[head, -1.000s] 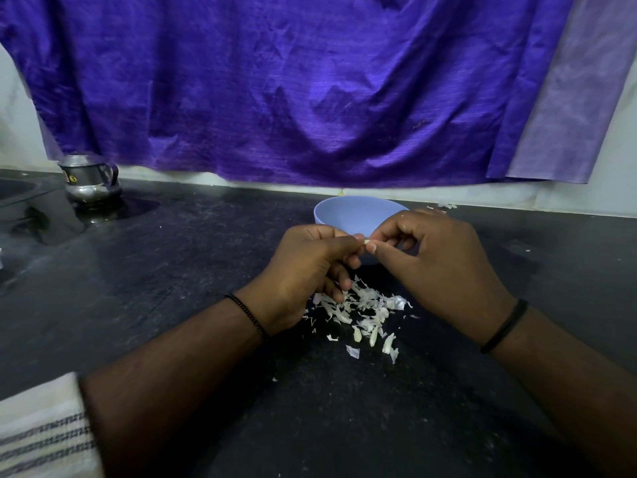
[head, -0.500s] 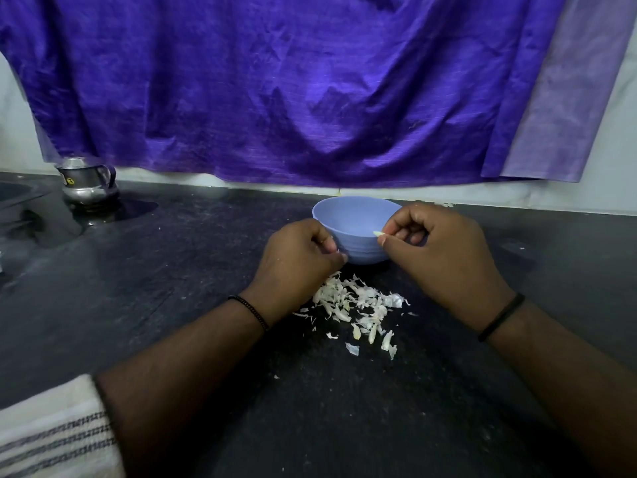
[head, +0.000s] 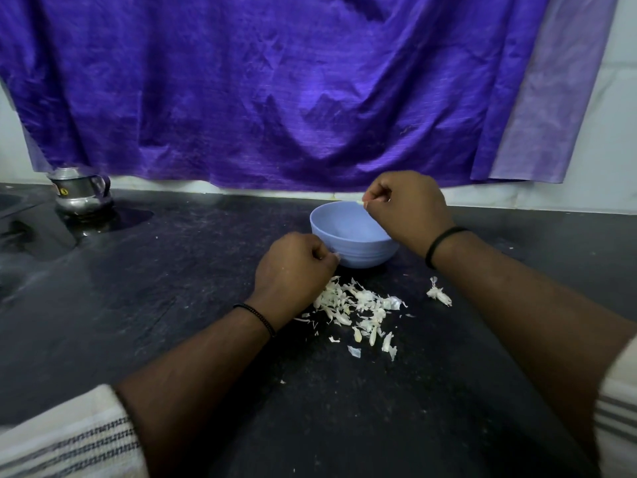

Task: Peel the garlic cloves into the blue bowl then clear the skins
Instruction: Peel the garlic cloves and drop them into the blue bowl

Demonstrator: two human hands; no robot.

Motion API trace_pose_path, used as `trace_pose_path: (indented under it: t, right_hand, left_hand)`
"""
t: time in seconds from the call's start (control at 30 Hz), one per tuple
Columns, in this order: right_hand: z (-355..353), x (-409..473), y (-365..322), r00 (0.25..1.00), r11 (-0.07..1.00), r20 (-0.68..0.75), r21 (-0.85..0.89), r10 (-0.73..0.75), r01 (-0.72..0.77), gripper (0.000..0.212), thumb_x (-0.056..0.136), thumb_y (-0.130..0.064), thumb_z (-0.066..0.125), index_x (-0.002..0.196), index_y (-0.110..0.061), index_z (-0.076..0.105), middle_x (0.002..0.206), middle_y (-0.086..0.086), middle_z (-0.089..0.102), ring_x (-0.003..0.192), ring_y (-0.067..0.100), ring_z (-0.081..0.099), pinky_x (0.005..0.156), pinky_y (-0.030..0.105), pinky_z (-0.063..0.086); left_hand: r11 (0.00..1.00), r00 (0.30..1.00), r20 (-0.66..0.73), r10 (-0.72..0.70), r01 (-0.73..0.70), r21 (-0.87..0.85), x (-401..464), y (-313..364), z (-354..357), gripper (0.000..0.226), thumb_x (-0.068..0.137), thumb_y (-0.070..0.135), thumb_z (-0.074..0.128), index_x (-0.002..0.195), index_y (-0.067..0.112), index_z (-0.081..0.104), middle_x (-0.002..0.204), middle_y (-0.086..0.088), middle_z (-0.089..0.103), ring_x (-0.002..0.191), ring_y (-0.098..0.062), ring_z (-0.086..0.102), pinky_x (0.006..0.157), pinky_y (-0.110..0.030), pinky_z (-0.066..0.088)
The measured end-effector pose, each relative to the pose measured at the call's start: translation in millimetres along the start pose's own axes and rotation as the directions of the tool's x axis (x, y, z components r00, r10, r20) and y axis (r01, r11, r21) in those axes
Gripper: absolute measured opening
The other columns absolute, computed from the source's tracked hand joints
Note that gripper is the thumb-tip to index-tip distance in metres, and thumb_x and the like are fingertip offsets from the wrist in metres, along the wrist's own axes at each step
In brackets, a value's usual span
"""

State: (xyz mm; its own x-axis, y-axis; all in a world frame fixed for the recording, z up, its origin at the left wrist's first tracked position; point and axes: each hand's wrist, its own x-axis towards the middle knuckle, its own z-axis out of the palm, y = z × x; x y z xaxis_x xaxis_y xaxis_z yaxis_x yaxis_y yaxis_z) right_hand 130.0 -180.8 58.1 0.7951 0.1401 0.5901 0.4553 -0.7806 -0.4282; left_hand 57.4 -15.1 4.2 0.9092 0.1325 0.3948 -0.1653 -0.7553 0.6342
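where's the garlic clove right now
In the head view the garlic clove is pinched in the right hand, held over the far right rim of the blue bowl, right of centre.

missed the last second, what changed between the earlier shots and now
The right hand carried the pinched garlic clove away from the left hand to over the blue bowl. The left hand drew back, fingers curled. The bowl and skin pile stayed put.
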Motion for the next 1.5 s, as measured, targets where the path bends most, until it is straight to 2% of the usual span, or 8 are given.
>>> trace_pose_path:
  t: [0.3,0.43,0.63,0.77,1.0,1.13,1.27,1.5]
  right_hand:
    - [-3.2,-13.3,3.4,0.999,0.998,0.035,0.062,-0.006,0.004,0.015,0.075,-0.019,0.074,0.070,-0.030,0.065,0.068,-0.014,0.065,0.076,0.011,0.065,0.078,0.039,0.055]
    - [-15.7,-37.2,1.4,0.997,0.988,0.040,0.143,-0.072,0.066,0.008,0.083,-0.020,0.070,0.077,-0.025,0.071,0.069,-0.016,0.065,0.069,-0.004,0.058,0.068,0.011,0.044]
    - [-32.1,-67.0,5.0,0.882,0.959,0.437,0.279,-0.178,0.055,0.012,0.080,-0.030,0.079,0.076,-0.021,0.072,0.069,-0.004,0.071,0.061,0.005,0.060,0.063,0.025,0.049]
    - [-32.3,-70.5,2.5,0.788,0.952,0.578,0.303,-0.212,0.033,0.015,0.077,-0.018,0.084,0.076,-0.021,0.070,0.068,-0.010,0.070,0.059,-0.001,0.059,0.059,0.019,0.049]
    - [-17.7,-88.1,-12.3,0.841,0.947,0.468,0.286,-0.271,0.146,0.014,0.086,-0.007,0.069,0.086,-0.019,0.076,0.066,-0.020,0.063,0.060,-0.009,0.056,0.059,0.007,0.040]
    - [-2.3,-96.8,-21.3,0.848,0.952,0.439,0.203,-0.296,0.227,0.003,0.083,-0.024,0.072,0.081,-0.026,0.074,0.071,-0.017,0.062,0.070,-0.003,0.059,0.063,0.015,0.044]
    - [6.8,-100.2,-24.3,0.881,0.974,0.420,0.042,-0.219,0.222,0.021,0.076,-0.047,0.076,0.087,-0.030,0.071,0.075,-0.015,0.055,0.071,-0.001,0.051,0.059,0.017,0.036]
    - [11.4,-98.9,-19.8,0.898,0.988,0.414,0.026,-0.147,0.150,0.012,0.082,-0.039,0.074,0.085,-0.027,0.073,0.077,-0.013,0.066,0.074,0.001,0.060,0.066,0.021,0.045]
  left_hand:
    - [0.999,0.999,0.022,0.029,-0.028,-0.017,1.6,-2.6,1.9,0.017,0.073,0.022,0.084,0.068,0.023,0.068,0.075,0.005,0.066,0.066,-0.010,0.063,0.065,-0.032,0.055]
    - [0.997,0.997,0.024,0.073,-0.073,-0.016,1.9,-2.9,5.2,0.026,0.086,0.027,0.073,0.062,0.024,0.064,0.070,0.009,0.062,0.062,-0.005,0.055,0.058,-0.021,0.040]
    - [0.997,0.997,0.030,0.070,-0.069,-0.036,0.4,1.0,4.0,0.037,0.088,0.027,0.069,0.056,0.009,0.063,0.063,-0.005,0.061,0.060,-0.015,0.057,0.051,-0.017,0.039]
    - [0.999,0.999,-0.007,0.042,-0.043,-0.032,-1.5,3.9,-2.2,0.034,0.078,0.012,0.075,0.050,0.010,0.055,0.067,-0.003,0.060,0.066,-0.010,0.056,0.055,-0.023,0.039]
    - [0.995,0.998,0.003,0.057,-0.057,-0.085,-0.6,1.1,-0.3,0.013,0.077,0.016,0.078,0.082,0.018,0.066,0.080,0.001,0.066,0.069,-0.010,0.058,0.068,-0.030,0.051]
    - [0.997,1.000,0.011,0.028,-0.027,-0.073,2.8,-4.8,0.4,0.018,0.088,0.021,0.070,0.076,0.007,0.068,0.067,0.000,0.067,0.055,-0.009,0.056,0.063,-0.037,0.055]
    - [0.996,1.000,0.002,0.000,0.000,-0.090,3.2,-4.4,0.6,0.025,0.091,0.025,0.068,0.073,0.007,0.068,0.059,0.004,0.063,0.048,-0.003,0.053,0.057,-0.034,0.054]
    - [0.993,1.000,-0.008,-0.014,0.013,-0.117,4.0,-3.6,1.2,0.024,0.091,0.026,0.068,0.075,0.009,0.068,0.062,0.004,0.065,0.051,-0.004,0.055,0.058,-0.026,0.048]
